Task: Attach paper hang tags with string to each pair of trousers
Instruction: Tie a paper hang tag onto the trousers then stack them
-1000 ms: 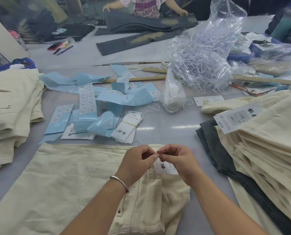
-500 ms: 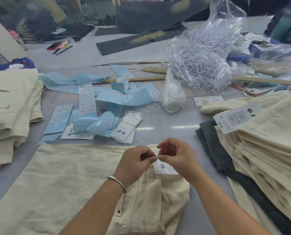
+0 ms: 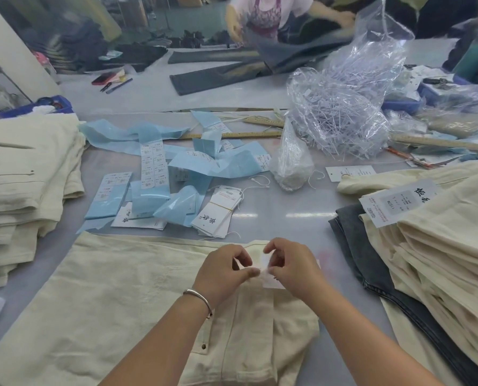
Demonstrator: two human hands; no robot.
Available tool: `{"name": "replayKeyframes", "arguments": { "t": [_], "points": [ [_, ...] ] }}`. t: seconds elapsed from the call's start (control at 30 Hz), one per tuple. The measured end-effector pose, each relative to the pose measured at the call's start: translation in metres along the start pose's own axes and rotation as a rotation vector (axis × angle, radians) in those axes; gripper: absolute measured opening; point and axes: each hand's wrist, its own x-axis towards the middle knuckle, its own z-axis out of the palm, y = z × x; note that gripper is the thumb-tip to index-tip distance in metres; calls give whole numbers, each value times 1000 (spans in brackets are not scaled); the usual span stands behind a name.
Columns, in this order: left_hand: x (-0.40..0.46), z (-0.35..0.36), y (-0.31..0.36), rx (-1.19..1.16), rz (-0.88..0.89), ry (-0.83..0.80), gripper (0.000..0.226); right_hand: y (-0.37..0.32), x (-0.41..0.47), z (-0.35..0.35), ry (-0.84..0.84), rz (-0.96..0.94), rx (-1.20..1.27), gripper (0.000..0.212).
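Since a second ago, my hands have spread slightly. Left hand and right hand pinch the hang tag over cream trousers.

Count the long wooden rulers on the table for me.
3: one long wooden ruler lies behind the blue label strips, a second just beyond it, a third far right. Clutter may hide others.

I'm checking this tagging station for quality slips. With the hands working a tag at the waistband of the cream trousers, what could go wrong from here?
1. The left hand and right hand blur and hide the hang tag; its string could slip before it is secured.
2. The spare tags lie among loose blue label strips, so a wrong tag could be picked next.
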Motion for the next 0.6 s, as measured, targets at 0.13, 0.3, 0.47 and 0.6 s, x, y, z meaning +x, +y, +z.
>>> {"name": "replayKeyframes", "arguments": {
  "t": [0.13,0.3,0.47,0.6],
  "points": [
    [-11,-40,-33,37,-139,117,17,-23,9,20,138,-87,-411,43],
    [-60,-113,-100,295,-363,296,16,-55,23,83,-45,-283,-548,57],
    [-121,-172,-158,625,-623,474,45,-51,50,101,-255,8,-698,107],
    [-147,-197,-190,668,-844,357,102,-65,59,108,-264,102,-832,116]
  ]
}}
